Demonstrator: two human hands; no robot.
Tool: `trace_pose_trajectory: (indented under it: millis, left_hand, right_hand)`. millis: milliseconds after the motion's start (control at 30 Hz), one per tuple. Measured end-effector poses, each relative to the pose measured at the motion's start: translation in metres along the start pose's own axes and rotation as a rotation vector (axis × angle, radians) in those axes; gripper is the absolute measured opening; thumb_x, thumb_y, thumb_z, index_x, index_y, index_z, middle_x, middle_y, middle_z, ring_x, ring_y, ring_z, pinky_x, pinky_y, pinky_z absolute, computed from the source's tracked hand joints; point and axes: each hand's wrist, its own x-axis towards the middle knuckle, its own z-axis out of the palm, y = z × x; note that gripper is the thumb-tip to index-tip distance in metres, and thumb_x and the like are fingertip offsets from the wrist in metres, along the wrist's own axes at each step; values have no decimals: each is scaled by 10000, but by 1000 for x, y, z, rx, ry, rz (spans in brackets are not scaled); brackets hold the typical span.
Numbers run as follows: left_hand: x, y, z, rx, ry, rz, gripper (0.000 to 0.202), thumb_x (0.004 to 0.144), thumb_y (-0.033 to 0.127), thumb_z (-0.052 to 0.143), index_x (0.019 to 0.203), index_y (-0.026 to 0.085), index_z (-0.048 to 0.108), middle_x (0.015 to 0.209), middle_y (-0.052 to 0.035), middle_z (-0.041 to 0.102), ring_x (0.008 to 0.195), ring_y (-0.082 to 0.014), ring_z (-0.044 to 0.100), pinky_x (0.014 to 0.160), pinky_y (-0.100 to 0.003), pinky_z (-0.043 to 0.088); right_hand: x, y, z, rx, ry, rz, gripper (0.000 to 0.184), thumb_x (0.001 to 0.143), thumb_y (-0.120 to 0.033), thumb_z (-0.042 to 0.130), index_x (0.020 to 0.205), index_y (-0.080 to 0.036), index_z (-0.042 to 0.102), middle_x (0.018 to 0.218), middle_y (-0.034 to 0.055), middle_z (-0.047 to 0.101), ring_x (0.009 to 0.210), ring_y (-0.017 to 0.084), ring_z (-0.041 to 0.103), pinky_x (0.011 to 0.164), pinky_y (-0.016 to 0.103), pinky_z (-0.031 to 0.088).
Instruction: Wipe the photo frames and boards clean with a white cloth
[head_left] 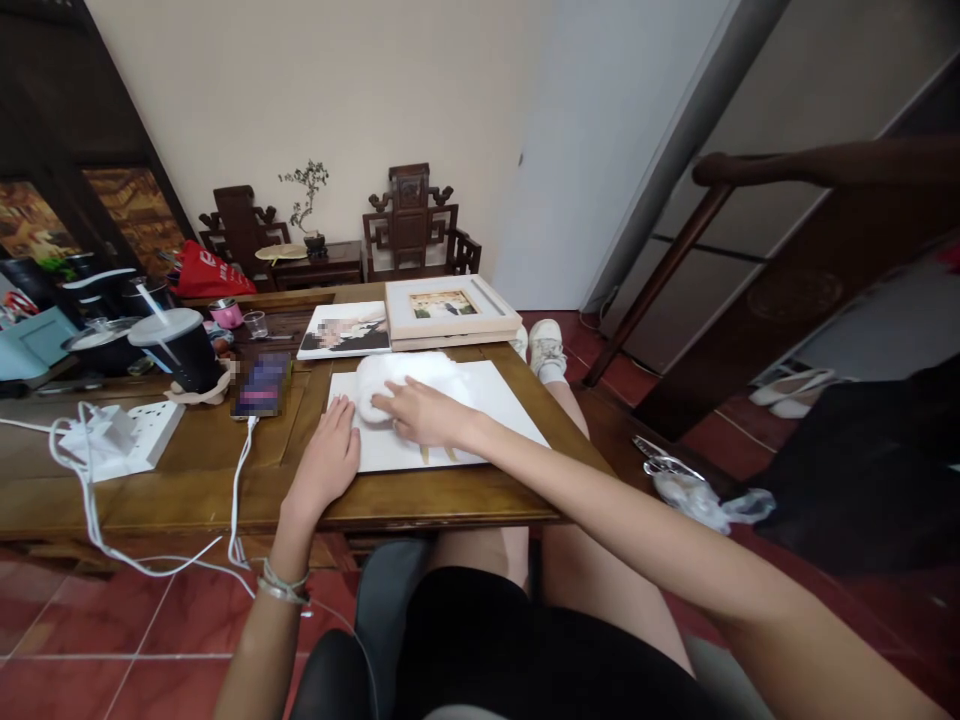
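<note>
A white flat board (495, 405) lies on the wooden table (202, 485) in front of me. A white crumpled cloth (409, 375) sits on the board's far left part. My right hand (424, 412) rests on the cloth with its fingers stretched out flat, pressing on it. My left hand (328, 455) lies flat on the board's left edge and the table, fingers together and extended, holding nothing.
Behind the board are a photo print (346, 330) and a framed picture (448, 310). A phone (261, 385) with a cable, a dark cup with straw (180, 348) and a white power strip (127, 435) lie left. A stair rail (787, 170) rises right.
</note>
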Motion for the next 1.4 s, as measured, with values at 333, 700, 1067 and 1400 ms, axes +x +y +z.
trace_pose_trajectory:
  millis: [333,700,1067,1400]
  left_hand:
    - [0,-1,-3,-8,-26,16,507,919,223,294,1387,51,390,1489,-188,364,1417,-254,270,1161,-464,243]
    - [0,2,-2,24,-30,-12,504,938,249,272,1365,18,408,1483,-203,366,1417,-248,271,1166,-433,229]
    - [5,7,-14,-294,188,-97,492,956,361,304,1368,136,449,1459,-122,435,1360,-209,393,1159,-412,262]
    - [4,15,-17,-360,243,-136,554,979,397,236,1348,48,458,1443,-169,442,1361,-217,391,1160,-394,264]
  right_hand:
    - [-17,-23,1,11,40,-69,425,797,-9,426,1195,-111,534,1378,204,466,1308,329,362,1043,525,273]
    - [-71,-21,-26,167,-61,-81,327,767,-32,425,1030,-156,575,827,101,638,863,271,611,726,338,443]
    - [14,-21,9,15,72,128,420,827,-98,450,1244,-109,506,1333,210,514,1298,362,378,1033,566,267]
    - [-63,-28,-31,312,-53,-308,215,800,-71,444,933,-167,584,802,63,647,765,206,588,748,312,434]
